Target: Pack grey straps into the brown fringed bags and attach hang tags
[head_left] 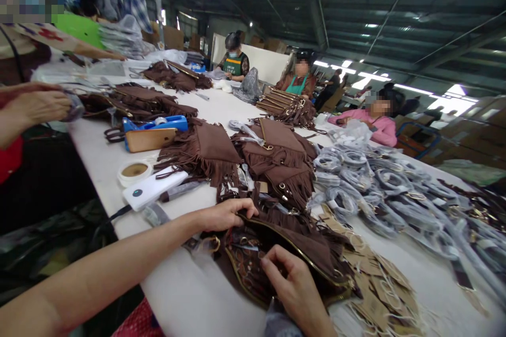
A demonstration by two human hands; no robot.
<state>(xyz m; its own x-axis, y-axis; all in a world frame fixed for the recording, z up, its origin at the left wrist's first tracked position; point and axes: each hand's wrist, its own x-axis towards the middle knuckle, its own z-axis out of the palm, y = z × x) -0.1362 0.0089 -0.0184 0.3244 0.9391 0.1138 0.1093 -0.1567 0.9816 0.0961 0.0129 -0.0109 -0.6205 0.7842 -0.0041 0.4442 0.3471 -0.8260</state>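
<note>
A brown fringed bag [316,245] lies unzipped on the white table, its patterned lining [247,268] showing between gold zipper edges. My left hand [229,214] is closed on the bag's upper left edge, near the zipper end. Over the opening is my right hand [290,276], thumb and forefinger pressed together; whether anything is between them is too small to tell. Tan paper tags with white strings [381,289] lie right of the bag.
Plastic-wrapped straps [379,189] are heaped at the right. Brown fringed bags [219,142], a white phone [154,189], a tape roll [135,172] and a blue tape dispenser [174,123] lie beyond my left arm. Another person's hands [41,105] are at the left; more people sit across the table.
</note>
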